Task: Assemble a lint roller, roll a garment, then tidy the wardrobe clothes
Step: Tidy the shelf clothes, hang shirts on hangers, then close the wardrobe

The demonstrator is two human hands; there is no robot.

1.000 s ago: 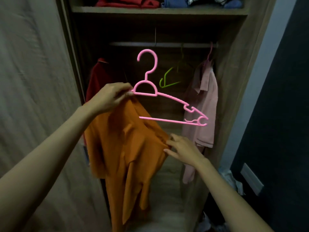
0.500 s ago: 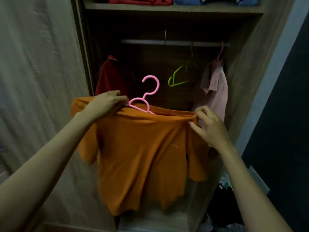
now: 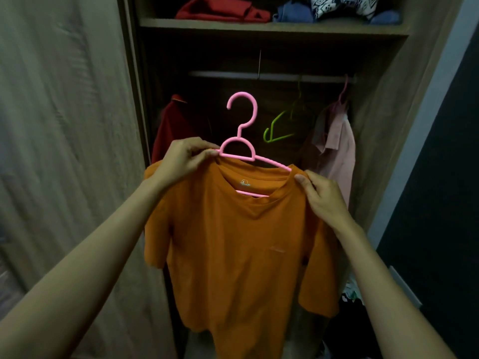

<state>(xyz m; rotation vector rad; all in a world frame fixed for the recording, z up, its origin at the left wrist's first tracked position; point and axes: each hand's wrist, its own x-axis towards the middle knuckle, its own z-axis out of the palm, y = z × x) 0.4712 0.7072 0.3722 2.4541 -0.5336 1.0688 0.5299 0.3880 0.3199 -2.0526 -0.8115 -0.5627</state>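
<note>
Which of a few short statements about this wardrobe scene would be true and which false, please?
1. The orange T-shirt is draped on the pink hanger. True.
2. The pink hanger's hook sits on the rail. False: the hook is free, below the rail.
3. The left hand grips the pink hanger at the shirt's collar. True.
4. The green hanger carries a shirt. False: it hangs bare on the rail.
5. The right hand holds nothing. False: it pinches the T-shirt's shoulder.
</note>
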